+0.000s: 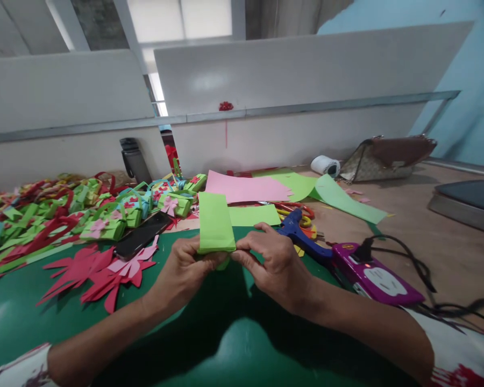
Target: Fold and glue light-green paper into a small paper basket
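Observation:
A folded piece of lime-green paper (216, 220) is held upright above the green work surface, its lower end creased. My left hand (189, 263) pinches its lower left edge between thumb and fingers. At the lower right corner, my right hand (276, 260) grips the same paper with thumb and index finger. Just behind it lies a flat green paper strip (255, 215). A blue glue gun (302, 234) rests right behind my right hand, beside scissors with red and yellow handles (305, 214).
A purple power strip (377, 274) with black cables sits at the right. Leftward are red paper flowers (78, 269), a black phone (142, 235) and a pile of small paper bags (105, 223). Pink paper (246, 187), a dark bottle (135, 160) and a handbag (391, 158) are farther back.

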Demonstrator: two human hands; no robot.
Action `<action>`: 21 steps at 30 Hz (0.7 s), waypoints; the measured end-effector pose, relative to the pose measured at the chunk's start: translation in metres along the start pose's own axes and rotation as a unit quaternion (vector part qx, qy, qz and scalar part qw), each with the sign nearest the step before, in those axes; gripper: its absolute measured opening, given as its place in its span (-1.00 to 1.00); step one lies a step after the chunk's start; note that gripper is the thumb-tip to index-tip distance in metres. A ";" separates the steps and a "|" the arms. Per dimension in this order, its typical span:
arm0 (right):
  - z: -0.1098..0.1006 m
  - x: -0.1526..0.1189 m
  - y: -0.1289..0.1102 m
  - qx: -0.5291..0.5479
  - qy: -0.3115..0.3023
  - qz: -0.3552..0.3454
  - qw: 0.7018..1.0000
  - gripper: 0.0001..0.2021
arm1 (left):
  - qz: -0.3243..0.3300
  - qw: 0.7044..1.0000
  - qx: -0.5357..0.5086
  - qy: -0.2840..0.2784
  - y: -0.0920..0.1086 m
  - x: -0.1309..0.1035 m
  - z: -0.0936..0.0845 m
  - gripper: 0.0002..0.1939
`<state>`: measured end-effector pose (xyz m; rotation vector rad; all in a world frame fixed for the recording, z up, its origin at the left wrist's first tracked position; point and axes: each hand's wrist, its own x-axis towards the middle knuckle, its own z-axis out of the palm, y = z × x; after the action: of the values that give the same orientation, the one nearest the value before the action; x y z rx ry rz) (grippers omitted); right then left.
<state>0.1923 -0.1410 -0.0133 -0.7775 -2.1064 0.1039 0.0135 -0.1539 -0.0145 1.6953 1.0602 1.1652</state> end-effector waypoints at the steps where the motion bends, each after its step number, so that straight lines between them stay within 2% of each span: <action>1: 0.000 0.000 0.000 -0.005 0.001 0.004 1.000 -0.84 | 0.006 1.000 0.005 -0.009 0.000 0.000 -0.001 -0.88; 5: 0.000 0.000 -0.002 -0.008 -0.005 0.018 1.000 -0.87 | 0.024 0.999 0.027 -0.022 0.000 0.000 -0.001 -0.86; 13: 0.002 0.000 -0.007 -0.002 0.002 0.038 0.999 -0.82 | 0.008 0.999 0.001 0.035 0.006 0.000 0.005 -0.85; 21: 0.004 -0.001 0.000 0.020 0.022 -0.024 0.999 -0.81 | -0.015 0.997 -0.077 0.019 0.001 0.001 0.005 -0.89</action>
<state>0.1898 -0.1405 -0.0166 -0.6999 -2.0739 0.1012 0.0185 -0.1544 -0.0144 1.5385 0.9889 1.2329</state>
